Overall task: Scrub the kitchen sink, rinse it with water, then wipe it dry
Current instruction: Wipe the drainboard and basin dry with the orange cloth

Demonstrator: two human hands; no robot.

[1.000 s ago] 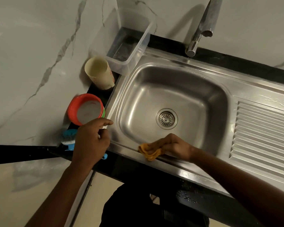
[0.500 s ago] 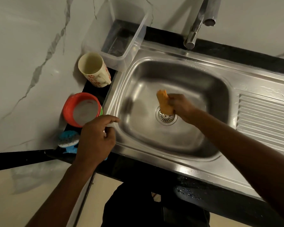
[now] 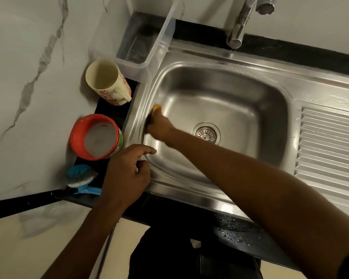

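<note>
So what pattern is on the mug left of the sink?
The mug is cream with small orange-red flowers, clearest in the head view.

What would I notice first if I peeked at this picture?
The shiny steel sink fills the middle, and the right hand reaches across it, pushing a yellow cloth against the basin's left wall. Next comes the bright red tub on the dark counter left of the sink, with the left hand at the sink's near-left corner.
</note>
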